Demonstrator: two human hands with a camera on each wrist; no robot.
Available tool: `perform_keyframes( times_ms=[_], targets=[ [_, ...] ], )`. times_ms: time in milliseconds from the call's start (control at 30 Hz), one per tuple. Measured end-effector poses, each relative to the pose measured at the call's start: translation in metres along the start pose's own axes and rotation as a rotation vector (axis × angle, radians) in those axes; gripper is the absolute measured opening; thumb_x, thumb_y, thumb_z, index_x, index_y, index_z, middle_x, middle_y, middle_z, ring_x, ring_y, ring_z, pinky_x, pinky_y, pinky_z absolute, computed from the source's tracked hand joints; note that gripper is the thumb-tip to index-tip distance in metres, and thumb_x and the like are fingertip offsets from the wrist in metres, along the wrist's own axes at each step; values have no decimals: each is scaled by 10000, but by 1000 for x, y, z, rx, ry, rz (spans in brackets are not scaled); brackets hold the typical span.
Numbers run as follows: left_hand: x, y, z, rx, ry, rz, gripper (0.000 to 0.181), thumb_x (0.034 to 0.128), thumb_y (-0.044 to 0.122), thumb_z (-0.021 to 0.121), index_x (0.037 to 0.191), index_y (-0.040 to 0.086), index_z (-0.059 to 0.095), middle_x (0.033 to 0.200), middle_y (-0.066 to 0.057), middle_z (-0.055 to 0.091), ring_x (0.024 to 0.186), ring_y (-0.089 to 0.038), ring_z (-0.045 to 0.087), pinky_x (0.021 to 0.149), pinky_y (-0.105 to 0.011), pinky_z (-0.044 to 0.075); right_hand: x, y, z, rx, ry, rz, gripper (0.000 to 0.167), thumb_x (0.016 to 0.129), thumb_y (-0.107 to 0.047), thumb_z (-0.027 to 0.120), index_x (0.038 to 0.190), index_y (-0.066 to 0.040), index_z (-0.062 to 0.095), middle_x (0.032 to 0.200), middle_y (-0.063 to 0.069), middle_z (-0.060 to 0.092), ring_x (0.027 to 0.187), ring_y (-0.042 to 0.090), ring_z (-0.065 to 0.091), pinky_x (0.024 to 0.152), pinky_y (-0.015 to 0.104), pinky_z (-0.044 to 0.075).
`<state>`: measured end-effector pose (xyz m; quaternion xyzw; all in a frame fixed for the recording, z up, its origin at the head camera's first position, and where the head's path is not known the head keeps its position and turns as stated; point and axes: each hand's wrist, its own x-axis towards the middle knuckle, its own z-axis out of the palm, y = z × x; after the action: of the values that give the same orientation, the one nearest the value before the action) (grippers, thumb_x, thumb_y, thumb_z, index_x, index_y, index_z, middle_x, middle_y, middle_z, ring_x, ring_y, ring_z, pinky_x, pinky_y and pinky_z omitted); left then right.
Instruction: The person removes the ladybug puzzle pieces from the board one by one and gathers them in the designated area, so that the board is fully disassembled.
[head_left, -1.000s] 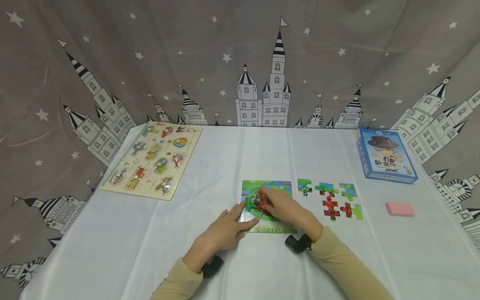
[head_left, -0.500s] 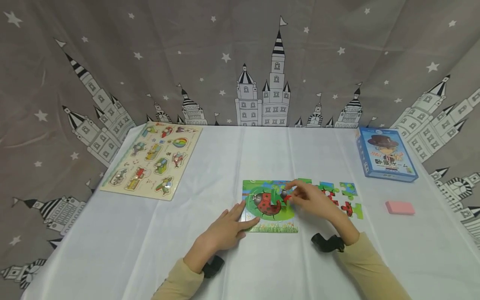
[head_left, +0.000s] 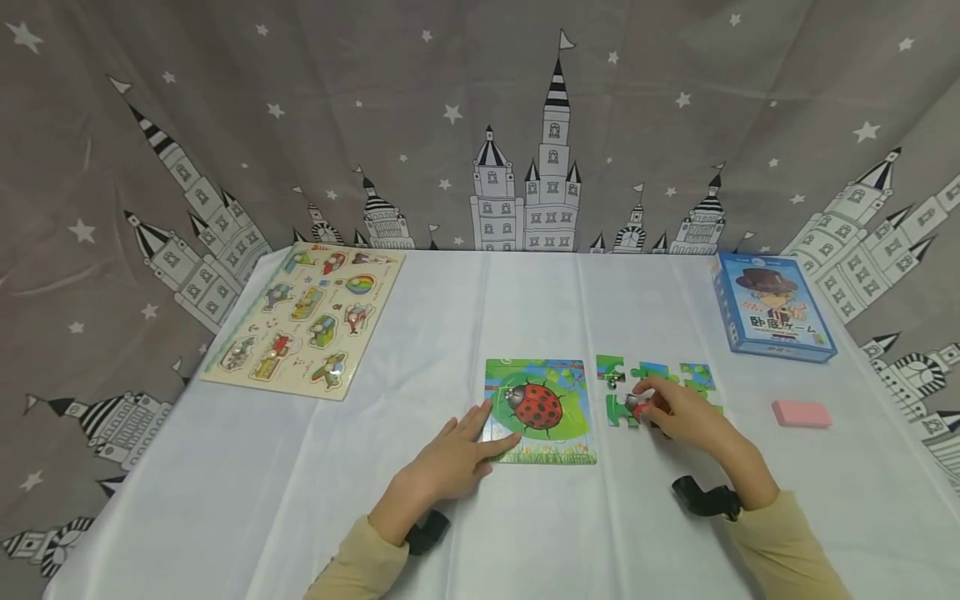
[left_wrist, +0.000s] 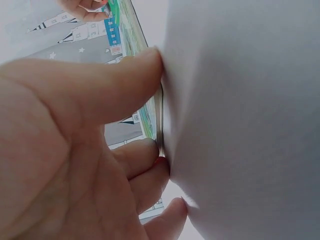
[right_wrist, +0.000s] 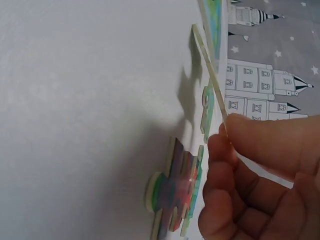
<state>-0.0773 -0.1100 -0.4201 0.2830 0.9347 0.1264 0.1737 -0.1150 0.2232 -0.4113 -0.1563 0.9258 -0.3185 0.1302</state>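
We rest our left hand (head_left: 447, 460), fingers extended, on the ladybug puzzle (head_left: 538, 408), likely to steady it; our right hand (head_left: 690, 421) pinches a puzzle piece (head_left: 618, 410) beside the loose pieces (head_left: 699, 376), apparently above the table (head_left: 525, 533).

Softly, evenly lit in the head view: bright across the tabletop (head_left: 525, 533), duller on the grey backdrop (head_left: 420, 83), stretched toward the side edges. Dimmer in the 2 wrist views: in the right, softly shadowed beside the held puzzle piece (right_wrist: 212, 77), blurred over loose pieces (right_wrist: 182, 195).
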Motion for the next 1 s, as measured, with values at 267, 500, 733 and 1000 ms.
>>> perform_keyframes(
  times_ms=[267, 500, 733, 1000],
  targets=[
    [0, 0, -2, -18, -1, 0, 451, 918, 174, 526, 1343, 305, 452, 1475, -198, 128, 1343, -309, 138, 1045, -474, 179, 4, -5, 7, -120, 76, 47, 250, 875, -75, 561, 1104, 26, 549, 669, 0, 497, 540, 128, 427, 494, 288, 367],
    [-2, -1, -2, -11, 0, 9, 448, 918, 169, 525, 1342, 297, 457, 1471, -205, 137, 1338, -322, 149, 1040, -481, 187, 9, -27, 26, -161, 83, -106, 283, 839, -113, 633, 1093, 2, 585, 766, 0, 500, 637, 124, 429, 576, 304, 385],
    [-1, -1, -2, -67, 7, 5, 424, 922, 284, 515, 1342, 271, 463, 1471, -202, 139, 1337, -328, 149, 1041, -489, 176, 8, -44, 45, -157, -36, -194, 479, 775, -219, 720, 1188, -37, 564, 991, 52, 482, 778, 143, 450, 657, 299, 405],
    [0, 0, 1, -82, 13, -5, 447, 905, 313, 536, 1344, 269, 459, 1472, -203, 132, 1335, -332, 155, 1036, -499, 183, 10, -49, 53, -141, -63, -194, 567, 730, -192, 762, 1211, 1, 532, 974, 43, 460, 713, 115, 394, 603, 242, 356]
  ],
)
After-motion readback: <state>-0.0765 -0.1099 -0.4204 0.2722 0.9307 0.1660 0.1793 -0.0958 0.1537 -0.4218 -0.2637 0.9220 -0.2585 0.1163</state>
